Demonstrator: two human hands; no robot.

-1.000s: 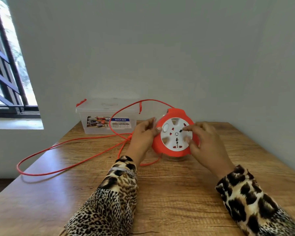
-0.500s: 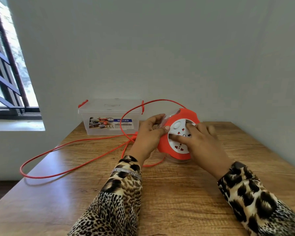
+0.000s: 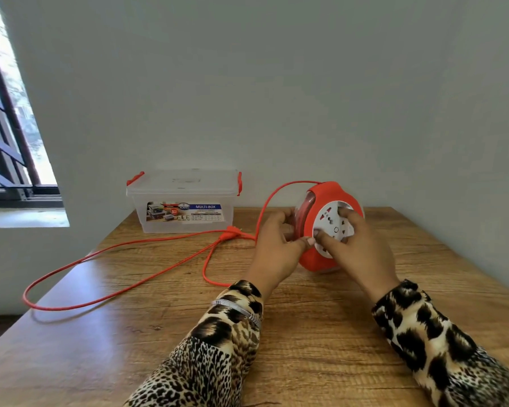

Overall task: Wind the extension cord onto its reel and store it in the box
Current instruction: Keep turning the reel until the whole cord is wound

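1. Reel (image 3: 321,230) stands on edge at 1 o'clock on the table (image 3: 306,333); left hand (image 3: 276,248) grips its rim, right hand (image 3: 356,245) curls fingers into the white dial.
2. Cord (image 3: 124,251) sprawls toward 9 o'clock, looping over the table edge; it may snag there or kink at the plug (image 3: 231,232).
3. Box (image 3: 185,201) sits closed at 11 o'clock; open tabletop lies near.

The left hand (image 3: 276,248) hides the cord (image 3: 124,254) where it passes behind. The right hand (image 3: 356,245) covers part of the reel (image 3: 325,198) face. Box (image 3: 185,201) label print is too small to read.
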